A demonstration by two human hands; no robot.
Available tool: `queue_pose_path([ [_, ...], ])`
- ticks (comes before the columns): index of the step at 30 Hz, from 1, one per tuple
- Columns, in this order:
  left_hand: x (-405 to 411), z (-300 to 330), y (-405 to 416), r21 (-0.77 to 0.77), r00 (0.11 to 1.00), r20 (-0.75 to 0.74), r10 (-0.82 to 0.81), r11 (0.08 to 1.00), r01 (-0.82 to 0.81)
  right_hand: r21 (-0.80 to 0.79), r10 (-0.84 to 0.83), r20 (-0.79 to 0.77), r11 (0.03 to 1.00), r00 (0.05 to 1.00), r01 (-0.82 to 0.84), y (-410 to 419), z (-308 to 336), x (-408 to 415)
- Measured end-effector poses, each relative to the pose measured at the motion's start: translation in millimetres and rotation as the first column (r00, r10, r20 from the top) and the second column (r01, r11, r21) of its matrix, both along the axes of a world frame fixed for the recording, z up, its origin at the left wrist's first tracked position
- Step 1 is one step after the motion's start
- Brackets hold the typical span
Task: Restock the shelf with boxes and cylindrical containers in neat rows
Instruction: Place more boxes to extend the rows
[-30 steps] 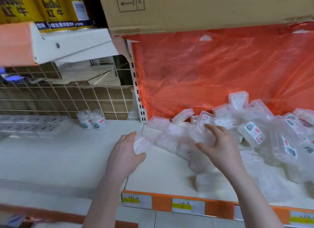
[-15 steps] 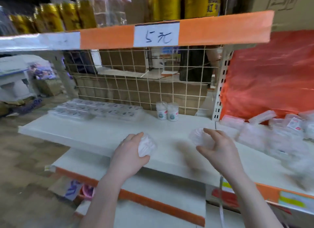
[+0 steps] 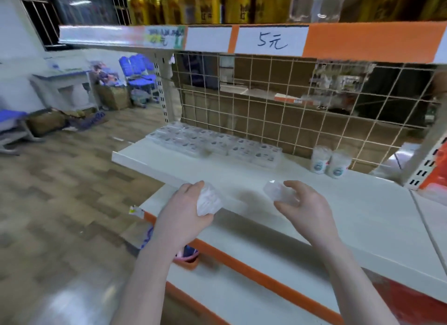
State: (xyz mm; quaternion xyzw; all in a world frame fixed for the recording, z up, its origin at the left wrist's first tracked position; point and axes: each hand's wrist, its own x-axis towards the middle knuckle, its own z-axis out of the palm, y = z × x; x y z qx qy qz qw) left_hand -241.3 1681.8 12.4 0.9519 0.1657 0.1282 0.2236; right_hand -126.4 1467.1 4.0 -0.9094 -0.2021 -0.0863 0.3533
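My left hand (image 3: 183, 211) grips a small clear plastic container (image 3: 208, 200) above the front edge of the white shelf (image 3: 362, 203). My right hand (image 3: 307, 203) holds a second clear container (image 3: 278, 191) between thumb and fingers, a little above the shelf. Flat clear boxes (image 3: 215, 144) lie in rows at the shelf's back left. Two upright cylindrical containers (image 3: 329, 163) with blue-and-red labels stand side by side against the wire grid.
A wire grid (image 3: 290, 102) backs the shelf. Above it runs an orange and white price rail (image 3: 271, 40) under yellow cans (image 3: 169, 7). A lower shelf (image 3: 242, 295) juts out below. Blue chairs (image 3: 140, 73) and baskets stand on the wooden floor at left.
My view has swung left, away from the heap of containers by the orange plastic sheet. Both hands have carried their containers left, over the bare stretch of shelf.
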Motion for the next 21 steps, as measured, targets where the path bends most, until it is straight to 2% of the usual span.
queue_pose_path([
  [5,5,-4,42,0.016,0.999,0.002,0.036,0.999,-0.036,0.021,0.034,-0.033,0.999,0.999,-0.033,53,-6,16],
  [11,50,-7,105,0.091,0.999,-0.013,0.037,0.995,-0.036,0.102,0.052,-0.148,0.994,0.988,-0.037,116,-20,62],
  [15,89,-5,145,0.066,1.0,-0.021,0.019,0.998,-0.018,0.108,0.037,-0.197,0.994,0.98,-0.016,154,-24,99],
  [21,124,-8,188,0.036,0.999,-0.043,0.012,0.999,-0.01,0.156,0.104,-0.32,0.986,0.942,-0.056,199,-30,133],
])
